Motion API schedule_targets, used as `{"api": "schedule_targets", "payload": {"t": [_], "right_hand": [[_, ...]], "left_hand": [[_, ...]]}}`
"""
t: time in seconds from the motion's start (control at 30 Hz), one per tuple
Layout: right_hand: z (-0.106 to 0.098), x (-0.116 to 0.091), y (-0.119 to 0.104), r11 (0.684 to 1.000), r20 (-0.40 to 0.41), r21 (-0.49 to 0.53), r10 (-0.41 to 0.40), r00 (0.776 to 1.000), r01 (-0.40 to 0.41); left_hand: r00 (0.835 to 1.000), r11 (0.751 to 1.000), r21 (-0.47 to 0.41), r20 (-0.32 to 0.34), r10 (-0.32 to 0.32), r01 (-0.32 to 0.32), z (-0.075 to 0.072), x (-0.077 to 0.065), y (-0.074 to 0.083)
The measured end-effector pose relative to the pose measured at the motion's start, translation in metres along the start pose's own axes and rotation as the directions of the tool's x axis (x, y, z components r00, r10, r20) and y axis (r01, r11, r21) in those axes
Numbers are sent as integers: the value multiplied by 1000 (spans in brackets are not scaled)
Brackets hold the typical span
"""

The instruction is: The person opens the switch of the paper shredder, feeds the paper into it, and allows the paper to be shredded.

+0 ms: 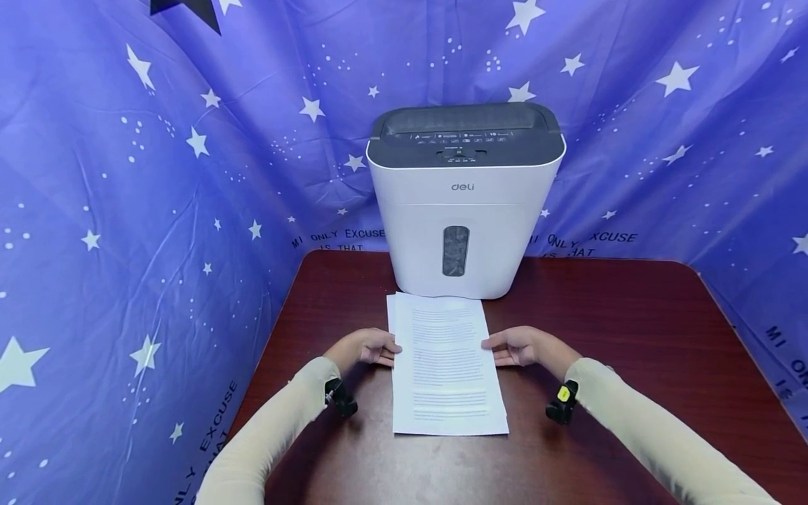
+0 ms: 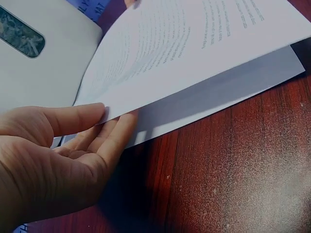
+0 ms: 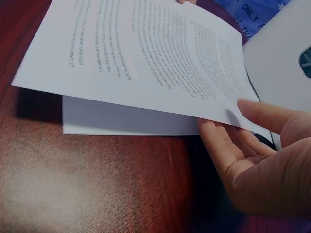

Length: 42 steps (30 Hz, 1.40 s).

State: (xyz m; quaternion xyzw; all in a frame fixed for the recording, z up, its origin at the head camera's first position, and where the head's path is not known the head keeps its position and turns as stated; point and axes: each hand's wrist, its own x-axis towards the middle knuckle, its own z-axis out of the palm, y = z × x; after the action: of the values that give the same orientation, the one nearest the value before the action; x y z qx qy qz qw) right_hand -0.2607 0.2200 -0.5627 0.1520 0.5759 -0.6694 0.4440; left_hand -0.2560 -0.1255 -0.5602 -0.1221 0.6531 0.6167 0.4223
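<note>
A printed sheet of paper is raised over another white sheet, which shows beneath it in both wrist views. My left hand pinches the printed sheet's left edge, thumb on top and fingers underneath. At the opposite edge, my right hand holds it the same way. The paper bows between the hands, and its near end hangs above the lower sheet in the wrist views. Directly behind the paper stands a white paper shredder with a dark grey top and a small front window.
The shredder sits at the back of a dark red wooden table. Paper shreds show through its window. A blue-purple curtain with white stars hangs around the table's back and sides.
</note>
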Motion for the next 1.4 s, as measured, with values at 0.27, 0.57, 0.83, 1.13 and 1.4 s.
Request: {"api": "schedule_targets", "payload": {"t": [0.27,0.57,0.83,1.13,1.4], "right_hand": [[-2,-2,6,995,59,-86,-37,998,42],[-7,-3,5,993,60,-111,-40,997,46],[-8,-5,3,992,92,-108,-47,995,57],[-6,-17,-16,984,93,-127,-117,989,128],[-1,-42,-50,949,145,-214,-203,968,231]], "left_hand": [[999,999,31,-24,38,-37,-3,-5,-1],[995,996,47,76,66,-70,-11,1,-3],[989,994,40,109,99,-104,-15,1,1],[982,983,59,92,167,-173,-17,-9,20],[958,955,92,81,275,-282,-16,-30,51]]}}
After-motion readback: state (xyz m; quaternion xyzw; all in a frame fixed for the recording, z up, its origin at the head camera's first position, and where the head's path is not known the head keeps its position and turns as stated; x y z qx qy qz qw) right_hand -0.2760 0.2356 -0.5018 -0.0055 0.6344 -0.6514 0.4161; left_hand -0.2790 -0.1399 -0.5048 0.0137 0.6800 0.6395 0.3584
